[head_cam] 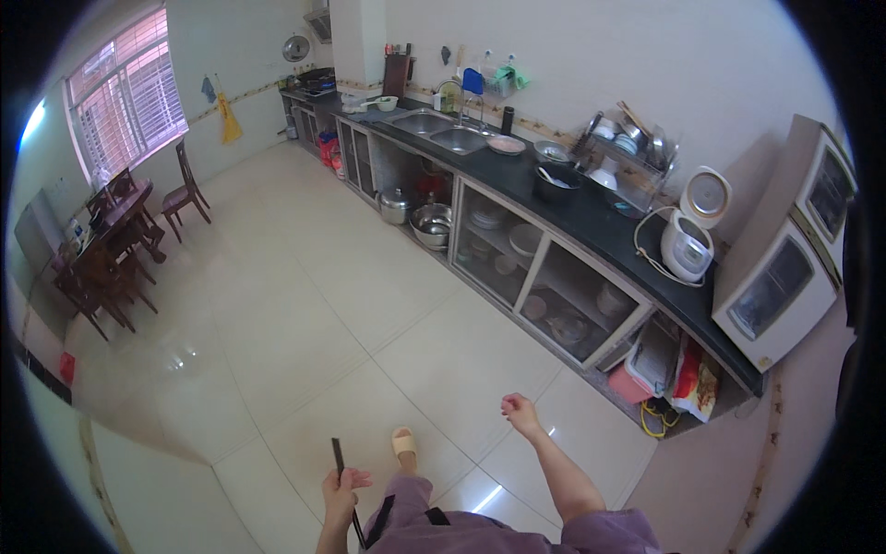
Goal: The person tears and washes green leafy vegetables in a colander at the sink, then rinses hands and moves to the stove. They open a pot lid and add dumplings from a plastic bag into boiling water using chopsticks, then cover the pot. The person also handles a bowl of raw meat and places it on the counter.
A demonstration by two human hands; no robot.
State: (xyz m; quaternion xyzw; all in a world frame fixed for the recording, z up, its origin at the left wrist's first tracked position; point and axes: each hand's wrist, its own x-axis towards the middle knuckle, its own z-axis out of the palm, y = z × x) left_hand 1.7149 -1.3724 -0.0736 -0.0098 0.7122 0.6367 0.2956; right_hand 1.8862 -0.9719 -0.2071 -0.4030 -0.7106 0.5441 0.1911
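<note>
My left hand (pixel 341 490) is low in the head view, closed around a thin dark strap or rod (pixel 338 453) that sticks up above the fingers and runs down beside my leg. Some fingers of that hand point to the right. My right hand (pixel 519 413) is held out over the tiled floor with its fingers curled; nothing shows in it. One foot in a cream slipper (pixel 402 440) stands on the tiles between the hands.
A long dark countertop (pixel 588 232) runs along the right, with a double sink (pixel 458 140), black pot (pixel 557 181), dish rack (pixel 630 152) and rice cooker (pixel 686 242). A white cabinet (pixel 779 277) stands at its near end. Wooden chairs (pixel 185 195) surround a table at left.
</note>
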